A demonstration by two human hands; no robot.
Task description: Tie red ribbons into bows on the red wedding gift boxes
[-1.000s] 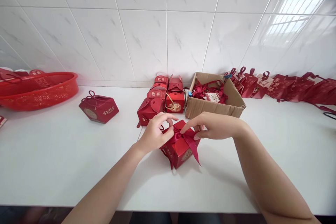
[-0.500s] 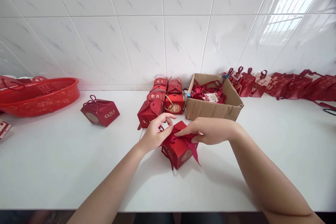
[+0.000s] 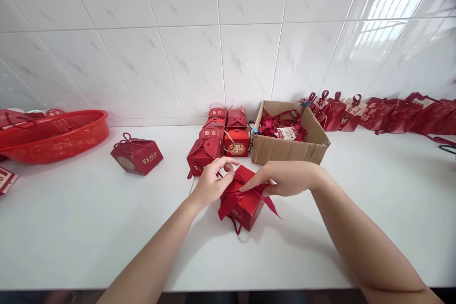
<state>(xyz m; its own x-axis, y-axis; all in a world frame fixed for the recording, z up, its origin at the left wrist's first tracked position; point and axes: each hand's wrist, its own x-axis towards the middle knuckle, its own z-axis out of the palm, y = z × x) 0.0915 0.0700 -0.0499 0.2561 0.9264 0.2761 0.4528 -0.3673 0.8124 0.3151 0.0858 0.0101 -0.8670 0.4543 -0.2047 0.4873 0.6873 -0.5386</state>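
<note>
A small red gift box (image 3: 251,216) sits on the white counter in front of me, its lid flaps folded shut. A dark red ribbon (image 3: 228,206) lies tied across its top, tails spreading to both sides, and a thin cord handle (image 3: 238,228) hangs down the near side. My left hand (image 3: 213,181) curls at the box's left rear edge, thumb and index finger bent inward; what its lower fingers grip is partly hidden. My right hand (image 3: 285,178) presses an index fingertip on the knot, while its thumb and curled fingers close on the ribbon at the right.
Several red gift boxes (image 3: 204,152) stand against the tiled wall, beside a cardboard box (image 3: 288,150) of ribbons. Another red box (image 3: 137,156) stands left, near a red plastic basket (image 3: 71,137). Several red gift bags (image 3: 379,114) line the right back.
The gift box has turned slightly under my hands. The left ribbon tail now hangs lower over its front, and the right tail has swung outward. My hands have barely moved.
</note>
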